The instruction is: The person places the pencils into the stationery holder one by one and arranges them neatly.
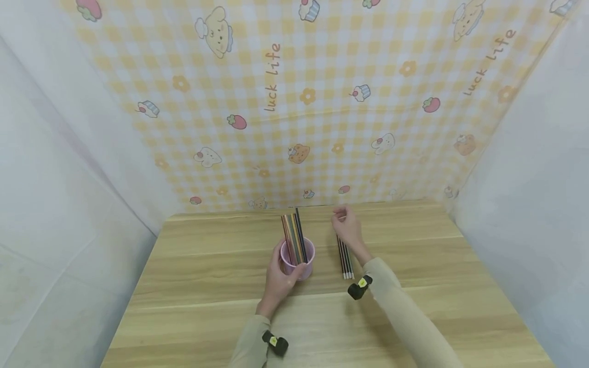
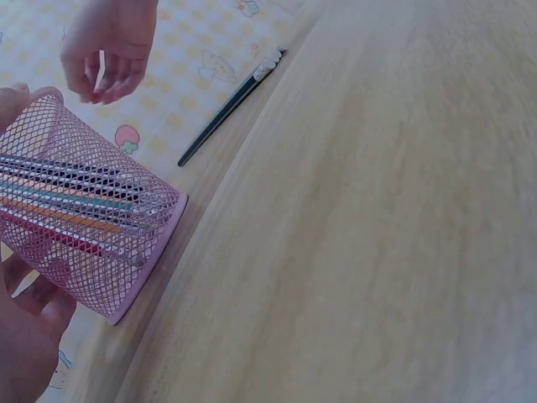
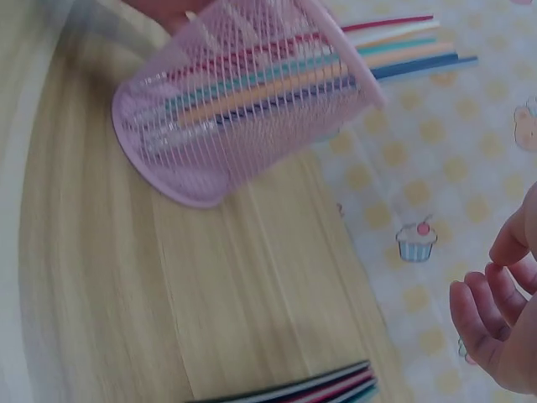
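Both hands are over the counter (image 1: 207, 271), near its back edge, where it meets a checked cloth (image 1: 322, 120). Left hand (image 1: 278, 281) is wrapped round the side of one pink cup (image 3: 247, 96) with lots of little holes. I can't tell if the cup's bottom touches the wood. Right hand (image 1: 348, 228) hangs over the far end of the loose pencils (image 1: 345, 258), with its fingers softly bent and nothing in them. A strip of wood lies between the cup and those pencils. Wide wood runs out to the left of the cup, to the right of the loose pencils, and to the front. I count one cup, at least six pencils in the cup (image 1: 293, 232) sticking up past its rim, and about four loose ones lying side by side.
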A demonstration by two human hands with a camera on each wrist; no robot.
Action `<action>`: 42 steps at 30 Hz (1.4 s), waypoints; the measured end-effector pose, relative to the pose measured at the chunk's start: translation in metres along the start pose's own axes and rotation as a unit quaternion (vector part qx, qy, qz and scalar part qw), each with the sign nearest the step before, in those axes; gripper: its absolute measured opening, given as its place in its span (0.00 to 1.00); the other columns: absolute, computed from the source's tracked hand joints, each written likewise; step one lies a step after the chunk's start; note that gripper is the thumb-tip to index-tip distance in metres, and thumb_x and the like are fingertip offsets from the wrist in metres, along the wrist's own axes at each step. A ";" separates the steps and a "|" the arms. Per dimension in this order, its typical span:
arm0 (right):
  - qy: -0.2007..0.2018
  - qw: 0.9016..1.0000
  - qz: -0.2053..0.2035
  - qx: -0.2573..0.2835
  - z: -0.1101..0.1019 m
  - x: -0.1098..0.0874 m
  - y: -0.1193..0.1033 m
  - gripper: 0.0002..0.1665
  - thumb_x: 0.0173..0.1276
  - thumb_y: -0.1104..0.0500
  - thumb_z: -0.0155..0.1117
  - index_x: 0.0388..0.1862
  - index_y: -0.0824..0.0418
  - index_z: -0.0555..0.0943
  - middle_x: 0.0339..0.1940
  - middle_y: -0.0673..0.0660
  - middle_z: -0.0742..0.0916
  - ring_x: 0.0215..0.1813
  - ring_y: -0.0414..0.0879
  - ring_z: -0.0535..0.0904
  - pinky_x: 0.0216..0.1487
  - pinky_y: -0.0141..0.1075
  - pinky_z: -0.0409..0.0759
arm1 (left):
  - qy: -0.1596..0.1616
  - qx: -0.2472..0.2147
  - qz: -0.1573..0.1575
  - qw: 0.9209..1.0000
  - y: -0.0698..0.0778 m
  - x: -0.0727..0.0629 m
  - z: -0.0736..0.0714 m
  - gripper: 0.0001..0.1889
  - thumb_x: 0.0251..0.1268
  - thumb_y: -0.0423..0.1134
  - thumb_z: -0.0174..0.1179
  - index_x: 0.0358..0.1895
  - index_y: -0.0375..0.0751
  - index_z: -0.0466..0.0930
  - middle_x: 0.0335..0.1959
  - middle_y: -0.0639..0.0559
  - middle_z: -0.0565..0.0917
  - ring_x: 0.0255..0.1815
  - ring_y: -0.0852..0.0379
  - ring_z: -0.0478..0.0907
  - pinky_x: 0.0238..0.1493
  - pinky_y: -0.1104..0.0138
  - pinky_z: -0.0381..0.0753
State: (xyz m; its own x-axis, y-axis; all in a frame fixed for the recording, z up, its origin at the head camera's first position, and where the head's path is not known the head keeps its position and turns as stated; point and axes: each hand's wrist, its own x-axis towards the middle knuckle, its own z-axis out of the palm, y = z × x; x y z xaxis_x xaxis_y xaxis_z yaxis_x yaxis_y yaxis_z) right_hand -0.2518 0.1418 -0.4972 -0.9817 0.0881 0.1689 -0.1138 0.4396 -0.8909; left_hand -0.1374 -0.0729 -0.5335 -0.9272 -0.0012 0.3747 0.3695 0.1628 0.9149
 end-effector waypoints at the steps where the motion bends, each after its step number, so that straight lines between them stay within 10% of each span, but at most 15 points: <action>1: 0.000 1.000 0.005 -0.002 -0.001 0.001 0.002 0.17 0.69 0.64 0.57 0.54 0.69 0.77 0.47 0.66 0.84 0.47 0.59 0.83 0.43 0.41 0.85 | 0.001 -0.002 -0.002 1.000 0.000 0.000 0.000 0.43 0.55 0.32 0.74 0.73 0.24 0.61 0.69 0.30 0.73 0.68 0.35 0.74 0.72 0.44 0.72; 42: -0.079 0.982 0.106 -0.133 -0.019 0.003 0.064 0.21 0.60 0.67 0.63 0.52 0.72 0.75 0.49 0.70 0.83 0.50 0.62 0.81 0.51 0.49 0.85 | -0.012 -0.011 -0.008 1.000 0.000 0.000 -0.001 0.44 0.57 0.32 0.73 0.75 0.25 0.59 0.70 0.30 0.71 0.71 0.37 0.71 0.75 0.47 0.68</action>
State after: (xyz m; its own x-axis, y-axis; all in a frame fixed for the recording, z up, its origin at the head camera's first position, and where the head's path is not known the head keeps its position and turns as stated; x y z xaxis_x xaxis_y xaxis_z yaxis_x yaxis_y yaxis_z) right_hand -0.2593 0.1870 -0.5458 -0.9930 0.0711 -0.0947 0.1182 0.6458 -0.7543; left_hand -0.1372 -0.0737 -0.5336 -0.9340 0.0193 0.3568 0.3558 0.1420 0.9237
